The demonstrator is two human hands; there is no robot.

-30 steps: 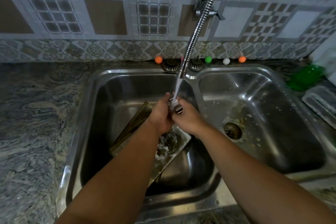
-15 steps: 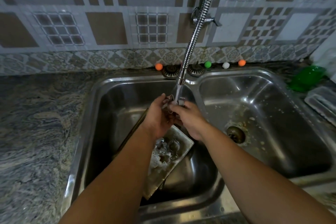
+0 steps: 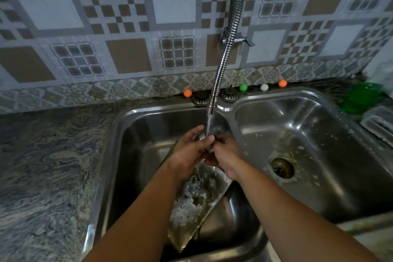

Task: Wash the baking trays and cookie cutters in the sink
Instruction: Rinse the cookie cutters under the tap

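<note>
Two hands meet at the centre of the frame under the water stream (image 3: 209,125) that falls from the flexible faucet (image 3: 228,34). The left hand (image 3: 189,153) and the right hand (image 3: 225,159) both curl their fingers around a small metal piece, likely a cookie cutter (image 3: 210,149), though it is almost wholly hidden between them and its shape cannot be told.

To rinse it well, I judge the piece should be turned under the stream so water reaches inside its rim as well as outside, with the pinch kept on opposite edges, since wet thin metal slips easily.

Below the hands, in the left basin (image 3: 136,134), a baking tray (image 3: 191,215) leans tilted, soapy and soiled, with more cookie cutters (image 3: 197,191) lying on it. These appear yet to be rinsed.

Room is tight in the left basin: the tray's raised corner sits just beneath the wrists, and the faucet tip hangs close above the fingers. The divider between basins lies just right of the right hand. The right basin (image 3: 319,125), at centre right of the frame, holds only food specks around its drain (image 3: 282,167) and looks like the open spot for setting rinsed pieces.
</note>
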